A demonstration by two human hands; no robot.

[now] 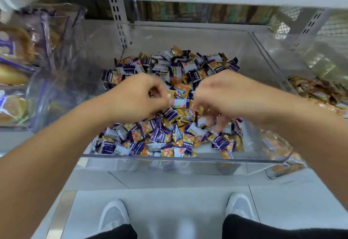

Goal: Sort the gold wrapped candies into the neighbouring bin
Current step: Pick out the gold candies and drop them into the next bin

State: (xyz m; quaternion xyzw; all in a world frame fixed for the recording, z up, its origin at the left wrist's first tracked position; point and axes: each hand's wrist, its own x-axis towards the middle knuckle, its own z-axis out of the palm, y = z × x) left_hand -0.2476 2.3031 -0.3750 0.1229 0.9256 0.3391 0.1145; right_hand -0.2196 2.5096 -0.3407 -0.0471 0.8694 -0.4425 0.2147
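Both hands' fingers, left hand [139, 97] and right hand [222, 97], curled into the mixed candies [169, 137]; grips unclear through blur, so purple pieces beneath them risked reaching the neighbouring bin [316, 91].

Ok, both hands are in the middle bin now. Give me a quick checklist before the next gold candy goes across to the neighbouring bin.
1. Gold candies left to sort in the middle bin: ok, several show among the purple and silver ones, for example one gold candy between the hands.
2. Left hand has a candy: cannot tell, fingers curled and blurred.
3. Right hand has a candy: cannot tell, its fingertips are down in the pile and blurred.
4. Right-hand bin has room: ok, it holds gold candies and is not full.
5. Way over the shared clear wall: ok, nothing stands above it.
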